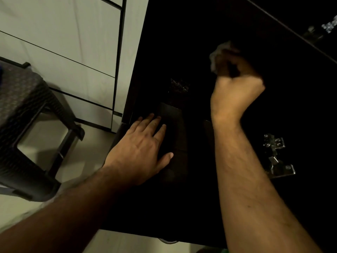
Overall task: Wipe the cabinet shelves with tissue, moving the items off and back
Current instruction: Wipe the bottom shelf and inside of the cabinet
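Right hand (237,77) reaches deep into the dark cabinet (200,198), fingers clamped on a wad of tissue (218,52). Left hand (144,148), fingers apart, rests flat at the cabinet's front-left edge. Risk: the unlit interior hides items; a blind swipe could topple them.

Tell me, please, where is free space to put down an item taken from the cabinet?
The stool top at left shows bare woven surface. The pale floor between stool and cabinet is bare too. Inside, the left hand and the right hand gripping tissue crowd it; the rest is too dark.
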`<move>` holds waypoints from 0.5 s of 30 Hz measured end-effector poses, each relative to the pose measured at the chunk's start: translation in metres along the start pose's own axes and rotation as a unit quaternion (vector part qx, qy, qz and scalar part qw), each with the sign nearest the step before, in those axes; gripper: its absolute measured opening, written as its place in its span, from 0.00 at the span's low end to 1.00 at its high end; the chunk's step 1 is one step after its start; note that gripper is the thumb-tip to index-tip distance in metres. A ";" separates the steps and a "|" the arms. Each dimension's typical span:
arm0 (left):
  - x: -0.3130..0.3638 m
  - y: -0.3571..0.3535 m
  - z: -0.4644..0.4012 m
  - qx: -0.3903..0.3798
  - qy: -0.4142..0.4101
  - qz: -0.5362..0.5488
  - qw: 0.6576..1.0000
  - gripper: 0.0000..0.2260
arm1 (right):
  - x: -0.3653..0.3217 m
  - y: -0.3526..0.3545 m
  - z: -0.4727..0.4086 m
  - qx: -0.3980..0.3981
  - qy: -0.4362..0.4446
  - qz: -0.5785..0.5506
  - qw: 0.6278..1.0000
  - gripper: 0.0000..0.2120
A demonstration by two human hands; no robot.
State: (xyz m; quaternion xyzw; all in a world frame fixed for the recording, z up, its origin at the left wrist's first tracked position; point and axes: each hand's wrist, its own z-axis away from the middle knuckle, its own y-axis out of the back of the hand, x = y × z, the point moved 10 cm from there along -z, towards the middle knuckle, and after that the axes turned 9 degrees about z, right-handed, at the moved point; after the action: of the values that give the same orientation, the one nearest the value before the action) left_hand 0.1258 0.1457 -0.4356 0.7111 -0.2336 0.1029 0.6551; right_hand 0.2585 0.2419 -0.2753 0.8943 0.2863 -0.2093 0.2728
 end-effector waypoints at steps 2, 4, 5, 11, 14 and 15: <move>0.000 -0.001 0.000 -0.008 0.007 0.002 1.000 0.35 | 0.008 -0.015 0.018 -0.066 0.000 0.052 0.996 0.06; -0.001 -0.001 0.000 -0.011 0.012 0.001 1.000 0.35 | 0.019 -0.029 0.043 -0.121 -0.012 0.109 0.987 0.04; -0.001 0.000 -0.001 -0.012 0.014 0.003 1.000 0.35 | 0.028 -0.036 0.055 -0.154 -0.027 0.135 0.978 0.03; 0.001 0.001 -0.001 -0.006 0.004 0.011 1.000 0.34 | 0.063 -0.056 0.087 -0.273 -0.111 0.242 0.924 0.03; 0.006 0.020 0.011 0.045 -0.034 0.031 0.998 0.30 | 0.058 -0.045 0.068 -0.215 -0.169 0.116 0.955 0.03; 0.004 0.030 0.020 0.074 -0.040 0.045 0.995 0.28 | 0.054 -0.040 0.057 -0.183 -0.189 0.066 0.963 0.04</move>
State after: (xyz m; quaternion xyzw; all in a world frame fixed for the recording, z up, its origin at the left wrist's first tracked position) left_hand 0.1122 0.1243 -0.4095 0.7500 -0.2834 0.1208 0.5852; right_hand 0.2621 0.2563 -0.3620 0.7901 0.2038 -0.2997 0.4944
